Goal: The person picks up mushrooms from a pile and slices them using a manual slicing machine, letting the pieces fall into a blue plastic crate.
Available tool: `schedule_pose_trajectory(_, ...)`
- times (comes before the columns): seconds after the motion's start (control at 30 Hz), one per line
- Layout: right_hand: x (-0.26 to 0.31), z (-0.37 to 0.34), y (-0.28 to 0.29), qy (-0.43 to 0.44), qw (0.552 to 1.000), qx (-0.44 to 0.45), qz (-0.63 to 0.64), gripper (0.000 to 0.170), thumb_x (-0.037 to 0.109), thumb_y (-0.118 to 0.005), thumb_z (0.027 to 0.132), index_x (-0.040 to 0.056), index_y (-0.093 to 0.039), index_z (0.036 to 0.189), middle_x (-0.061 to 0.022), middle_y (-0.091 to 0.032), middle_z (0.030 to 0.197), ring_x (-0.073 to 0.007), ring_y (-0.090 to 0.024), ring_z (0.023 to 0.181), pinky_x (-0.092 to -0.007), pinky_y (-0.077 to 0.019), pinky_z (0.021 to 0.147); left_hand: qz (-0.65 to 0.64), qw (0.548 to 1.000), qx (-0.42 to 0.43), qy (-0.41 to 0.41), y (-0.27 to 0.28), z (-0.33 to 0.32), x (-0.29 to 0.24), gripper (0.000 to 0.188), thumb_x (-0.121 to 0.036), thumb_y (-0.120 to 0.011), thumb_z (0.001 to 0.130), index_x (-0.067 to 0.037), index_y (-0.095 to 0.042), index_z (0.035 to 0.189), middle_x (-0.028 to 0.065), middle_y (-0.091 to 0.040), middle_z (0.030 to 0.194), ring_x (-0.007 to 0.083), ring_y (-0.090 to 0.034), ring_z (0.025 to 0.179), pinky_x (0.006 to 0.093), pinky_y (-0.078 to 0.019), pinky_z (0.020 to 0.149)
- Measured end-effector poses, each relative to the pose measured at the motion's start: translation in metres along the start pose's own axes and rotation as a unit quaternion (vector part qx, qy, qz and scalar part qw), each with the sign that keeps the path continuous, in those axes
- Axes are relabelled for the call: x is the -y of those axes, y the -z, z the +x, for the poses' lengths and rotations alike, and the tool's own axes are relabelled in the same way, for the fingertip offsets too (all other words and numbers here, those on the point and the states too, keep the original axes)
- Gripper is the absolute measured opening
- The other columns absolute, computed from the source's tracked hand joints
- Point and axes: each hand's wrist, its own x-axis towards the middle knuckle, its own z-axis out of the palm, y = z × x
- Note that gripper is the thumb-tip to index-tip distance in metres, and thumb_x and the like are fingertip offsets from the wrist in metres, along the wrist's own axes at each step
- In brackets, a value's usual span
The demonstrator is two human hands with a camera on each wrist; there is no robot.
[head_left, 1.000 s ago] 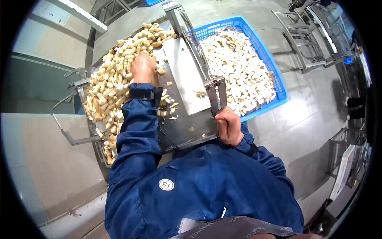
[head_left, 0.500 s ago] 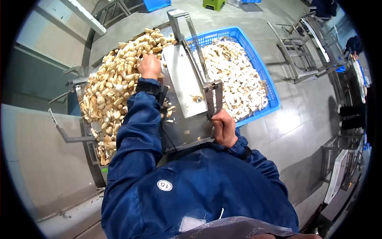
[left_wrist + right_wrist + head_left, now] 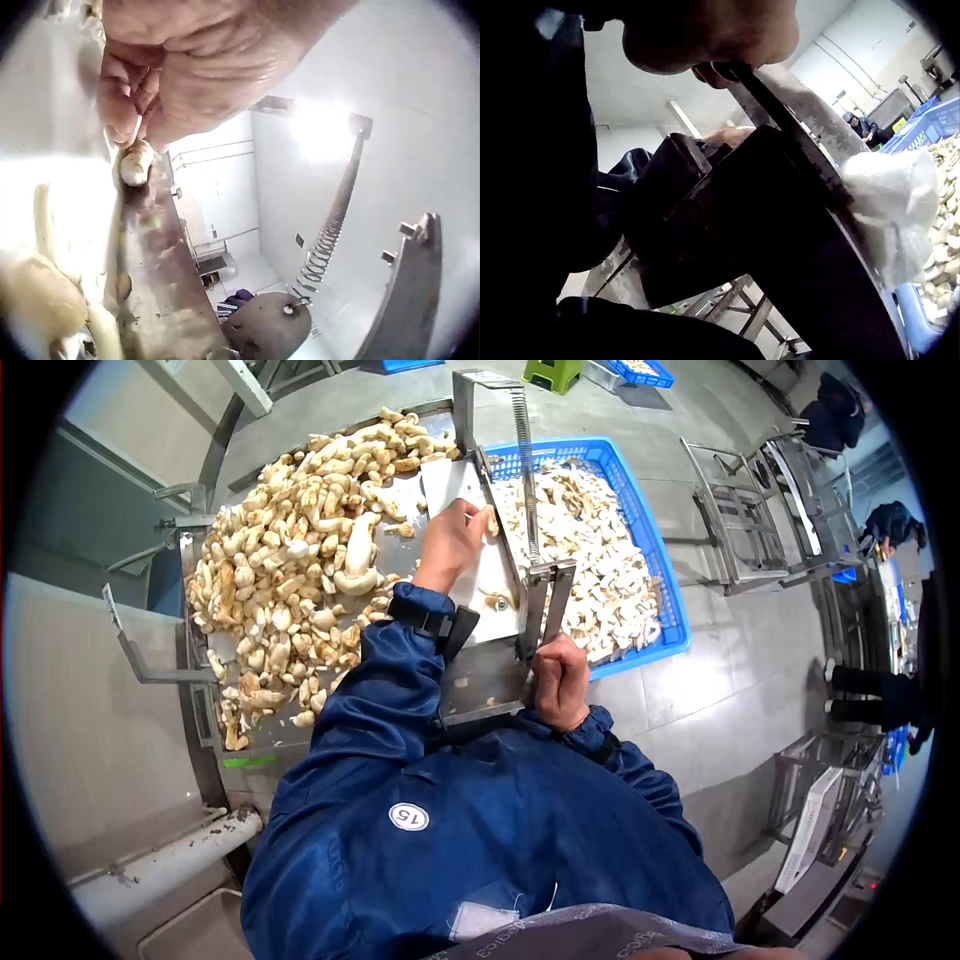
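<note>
Now the left hand [image 3: 452, 547] pinches a small brown-and-white mushroom [image 3: 136, 166] between its fingers by the flat white board [image 3: 443, 484], the right hand [image 3: 562, 682] grips the grey metal handle [image 3: 561, 598], and this seems like lining up a cut, needing fingers kept clear.

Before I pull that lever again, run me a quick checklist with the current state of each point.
1. Left hand holding a mushroom: ok, pinched at the fingertips.
2. Right hand on the lever handle: ok, gripping its lower end.
3. Left fingertips clear of the cutting path: cannot tell; they are at the edge of the white board, near the spring.
4. Blue basket beside the board: ok, holding slices.
5. Supply pile within reach: ok, just left of the board.
</note>
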Motion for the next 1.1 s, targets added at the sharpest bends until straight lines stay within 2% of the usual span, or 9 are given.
schedule_pose_trajectory(0.2, 0.009, 0.008, 0.002, -0.062, 0.997, 0.007, 0.037, 0.012, 0.003, -0.05, 0.097, 0.0042, -0.05, 0.109, -0.006, -0.05, 0.076, -0.0145, -0.047, 0.064, -0.0275, -0.0384, 0.057, -0.136, 0.988, -0.004, 0.074, -0.007, 0.0, 0.002, 0.022, -0.011, -0.068, 0.088, 0.006, -0.062, 0.1, 0.011, -0.069, 0.08, 0.0129, -0.065, 0.064, 0.0251, -0.0531, 0.056)
schedule_pose_trajectory(0.37, 0.088, 0.104, 0.005, -0.213, 0.965, 0.001, 0.15, 0.011, 0.006, -0.047, 0.1, 0.0032, -0.049, 0.11, -0.0002, -0.048, 0.075, -0.0061, -0.042, 0.06, -0.0205, -0.0355, 0.055, -0.145, 0.981, 0.024, 0.127, -0.012, 0.002, 0.002, 0.022, -0.01, -0.07, 0.088, 0.007, -0.064, 0.1, 0.0107, -0.069, 0.082, 0.0136, -0.066, 0.069, 0.0267, -0.0562, 0.061)
schedule_pose_trajectory(0.53, 0.03, 0.03, -0.004, -0.04, 0.997, -0.019, 0.064, 0.007, 0.004, -0.047, 0.099, 0.0035, -0.047, 0.106, -0.0041, -0.05, 0.08, -0.0081, -0.044, 0.062, -0.0221, -0.0372, 0.056, -0.208, 0.971, 0.027, 0.118, -0.008, 0.0, -0.002, 0.019, -0.008, -0.07, 0.087, 0.006, -0.064, 0.096, 0.0103, -0.069, 0.08, 0.0127, -0.066, 0.07, 0.0256, -0.0562, 0.061)
schedule_pose_trajectory(0.67, 0.035, 0.036, 0.001, -0.067, 0.993, 0.012, 0.098, 0.008, 0.004, -0.045, 0.1, 0.0038, -0.047, 0.108, -0.0037, -0.049, 0.081, -0.0078, -0.043, 0.064, -0.0212, -0.0361, 0.055, -0.161, 0.986, -0.025, 0.045, -0.026, 0.004, 0.023, 0.015, -0.011, -0.071, 0.083, 0.002, -0.066, 0.087, 0.0111, -0.071, 0.074, 0.0159, -0.07, 0.064, 0.0276, -0.053, 0.057)
schedule_pose_trajectory(0.73, 0.083, 0.086, -0.001, -0.188, 0.974, -0.01, 0.128, 0.009, 0.007, -0.043, 0.102, 0.0033, -0.047, 0.109, -0.0019, -0.048, 0.081, -0.0063, -0.039, 0.061, -0.0198, -0.0341, 0.054, -0.196, 0.965, 0.055, 0.166, 0.014, -0.003, -0.031, 0.015, -0.01, -0.068, 0.086, 0.002, -0.066, 0.094, 0.0101, -0.072, 0.085, 0.013, -0.068, 0.071, 0.025, -0.0551, 0.064)
schedule_pose_trajectory(0.83, 0.092, 0.096, -0.007, -0.211, 0.964, -0.054, 0.154, 0.014, 0.015, -0.04, 0.104, 0.0041, -0.047, 0.109, 0.0007, -0.045, 0.078, -0.005, -0.036, 0.059, -0.0191, -0.0311, 0.051, -0.098, 0.99, 0.027, 0.096, -0.003, 0.002, -0.008, 0.016, -0.012, -0.068, 0.086, 0.002, -0.066, 0.094, 0.0087, -0.072, 0.08, 0.0133, -0.068, 0.068, 0.026, -0.0546, 0.064)
schedule_pose_trajectory(0.93, 0.026, 0.028, -0.01, -0.012, 0.994, -0.028, 0.107, 0.015, 0.017, -0.039, 0.104, 0.0037, -0.046, 0.105, -0.0024, -0.046, 0.078, -0.0077, -0.039, 0.061, -0.0214, -0.0339, 0.052, -0.174, 0.978, 0.03, 0.113, -0.002, -0.001, -0.013, 0.019, -0.012, -0.069, 0.084, 0.003, -0.066, 0.094, 0.01, -0.072, 0.077, 0.0121, -0.068, 0.068, 0.0244, -0.0529, 0.063)
schedule_pose_trajectory(1.03, 0.026, 0.023, -0.006, -0.054, 0.994, -0.019, 0.093, 0.013, 0.015, -0.039, 0.103, 0.0029, -0.045, 0.104, -0.0033, -0.047, 0.076, -0.0083, -0.04, 0.061, -0.0221, -0.035, 0.052, -0.156, 0.984, 0.017, 0.086, -0.009, 0.006, -0.001, 0.021, -0.014, -0.07, 0.084, 0.003, -0.066, 0.095, 0.0094, -0.071, 0.077, 0.0129, -0.067, 0.067, 0.0246, -0.0528, 0.063)
schedule_pose_trajectory(1.1, 0.072, 0.068, -0.003, -0.173, 0.976, -0.03, 0.126, 0.013, 0.014, -0.041, 0.104, 0.0036, -0.047, 0.106, -0.0003, -0.045, 0.076, -0.0062, -0.037, 0.058, -0.0196, -0.0324, 0.052, -0.111, 0.989, 0.025, 0.098, -0.005, 0.001, -0.007, 0.022, -0.015, -0.07, 0.084, 0.003, -0.067, 0.096, 0.0089, -0.071, 0.077, 0.0138, -0.067, 0.068, 0.0257, -0.0532, 0.064)
